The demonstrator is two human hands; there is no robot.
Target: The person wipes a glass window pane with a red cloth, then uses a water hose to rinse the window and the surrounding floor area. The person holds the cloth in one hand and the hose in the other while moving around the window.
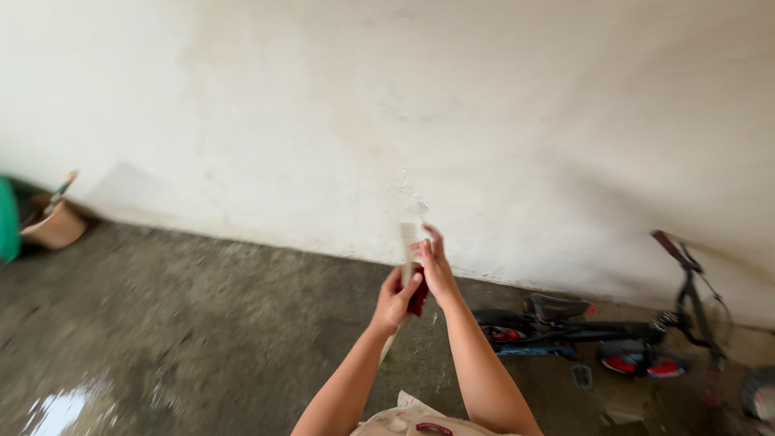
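Head view: left hand (395,300) closed around red handle (418,297); right hand (437,268) pinches pale blade (408,246), both raised near wall (387,121). Risk: fingers on blade edge could slip; wet floor (161,347) underfoot.

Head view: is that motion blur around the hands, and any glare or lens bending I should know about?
Head view: soft overall, with smear on the left hand, right hand and the pale scraper-like tool; bright glare on the wet floor patch; the wall-floor line tilts; the small bicycle is blurred at the edge.
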